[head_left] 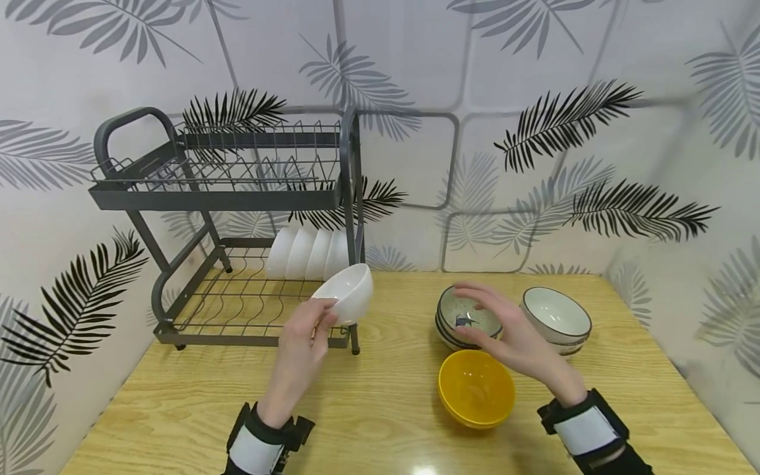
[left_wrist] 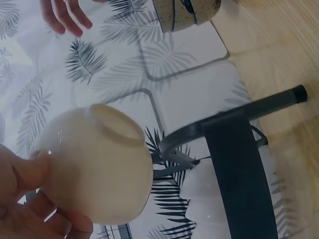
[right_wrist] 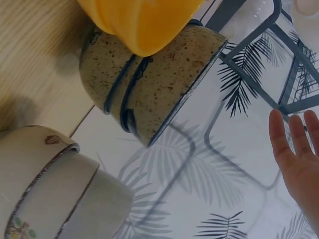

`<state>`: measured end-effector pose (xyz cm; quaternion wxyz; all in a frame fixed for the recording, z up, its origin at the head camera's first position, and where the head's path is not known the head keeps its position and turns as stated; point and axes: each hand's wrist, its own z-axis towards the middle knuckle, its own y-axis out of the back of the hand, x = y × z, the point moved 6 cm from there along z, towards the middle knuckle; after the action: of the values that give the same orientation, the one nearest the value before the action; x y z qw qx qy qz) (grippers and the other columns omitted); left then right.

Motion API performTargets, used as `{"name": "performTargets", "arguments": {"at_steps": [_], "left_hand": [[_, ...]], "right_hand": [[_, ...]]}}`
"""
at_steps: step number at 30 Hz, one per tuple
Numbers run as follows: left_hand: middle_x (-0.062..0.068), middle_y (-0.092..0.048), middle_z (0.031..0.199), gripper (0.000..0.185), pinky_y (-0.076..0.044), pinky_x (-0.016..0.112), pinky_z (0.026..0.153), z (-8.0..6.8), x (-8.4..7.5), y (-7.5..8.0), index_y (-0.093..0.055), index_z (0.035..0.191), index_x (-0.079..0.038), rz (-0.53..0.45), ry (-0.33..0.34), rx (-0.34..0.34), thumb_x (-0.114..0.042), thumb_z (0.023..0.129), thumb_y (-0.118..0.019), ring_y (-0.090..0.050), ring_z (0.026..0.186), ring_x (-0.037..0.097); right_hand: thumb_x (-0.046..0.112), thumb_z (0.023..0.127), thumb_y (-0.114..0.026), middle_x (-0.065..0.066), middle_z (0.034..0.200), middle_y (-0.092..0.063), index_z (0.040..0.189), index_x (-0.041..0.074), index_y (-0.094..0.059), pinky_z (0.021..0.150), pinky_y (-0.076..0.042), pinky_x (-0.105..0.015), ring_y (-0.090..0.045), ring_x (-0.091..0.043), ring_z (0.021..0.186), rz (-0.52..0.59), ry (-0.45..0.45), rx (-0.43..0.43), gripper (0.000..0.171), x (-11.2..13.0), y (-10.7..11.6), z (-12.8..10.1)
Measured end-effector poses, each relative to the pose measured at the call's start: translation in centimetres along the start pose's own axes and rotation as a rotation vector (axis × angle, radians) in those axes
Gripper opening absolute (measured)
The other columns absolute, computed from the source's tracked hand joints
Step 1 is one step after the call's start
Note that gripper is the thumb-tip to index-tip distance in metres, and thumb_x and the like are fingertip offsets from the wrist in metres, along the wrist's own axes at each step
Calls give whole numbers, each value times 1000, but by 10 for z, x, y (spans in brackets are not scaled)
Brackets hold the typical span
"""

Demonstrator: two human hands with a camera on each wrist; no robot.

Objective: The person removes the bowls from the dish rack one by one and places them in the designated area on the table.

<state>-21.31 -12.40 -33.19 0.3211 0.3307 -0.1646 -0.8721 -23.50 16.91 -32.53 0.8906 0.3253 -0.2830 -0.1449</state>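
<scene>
My left hand (head_left: 299, 346) pinches the rim of a white bowl (head_left: 354, 297), held tilted in front of the rack's lower right corner. In the left wrist view the bowl's (left_wrist: 99, 164) rounded outside and foot ring show, with the thumb against its side. My right hand (head_left: 522, 336) holds nothing; its fingers are spread in the air over a stack of speckled bowls (head_left: 452, 310). Just in front of that stack is a yellow bowl (head_left: 477, 389), also in the right wrist view. White bowls with dark rims (head_left: 555, 313) stand stacked to the right.
A grey two-tier dish rack (head_left: 216, 200) stands on the wooden table (head_left: 380, 409) at the left. Several white bowls (head_left: 297, 254) stand on edge in a row at the right of its lower tier. A leaf-patterned wall (head_left: 410, 59) rises behind the table.
</scene>
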Motion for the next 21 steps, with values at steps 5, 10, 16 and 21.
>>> {"name": "performTargets", "arguments": {"at_steps": [5, 10, 16, 21], "left_hand": [[6, -68, 87, 12, -55, 37, 74, -3, -15, -14, -69, 102, -3, 10, -95, 83, 0, 91, -69, -62, 82, 20], [2, -64, 88, 16, -57, 32, 75, -10, -25, -26, -71, 103, -6, -3, -128, 183, 3, 89, -70, -59, 84, 15], [2, -66, 91, 16, -57, 32, 77, -12, -30, -32, -72, 101, -8, 7, -165, 214, 2, 87, -72, -62, 85, 15], [0, -67, 91, 17, -54, 31, 76, -13, -30, -31, -73, 101, -9, 35, -198, 202, 0, 86, -74, -63, 85, 15]], "right_hand": [[0, 83, -79, -13, 146, -54, 140, 8, -55, 100, -52, -25, -53, -21, 131, -21, 29, 40, 63, 2, -9, 10], [5, 81, -82, -13, 147, -52, 141, 8, -53, 100, -56, -43, -53, -28, 131, -44, 71, 82, 66, 8, -20, 21], [8, 80, -84, -13, 143, -55, 138, 7, -56, 108, -51, -43, -54, -29, 131, -72, 158, 101, 65, 15, -31, 30], [5, 76, -86, -11, 133, -62, 130, 8, -62, 107, -51, -31, -58, -26, 125, -83, 264, 98, 59, 22, -37, 34]]}}
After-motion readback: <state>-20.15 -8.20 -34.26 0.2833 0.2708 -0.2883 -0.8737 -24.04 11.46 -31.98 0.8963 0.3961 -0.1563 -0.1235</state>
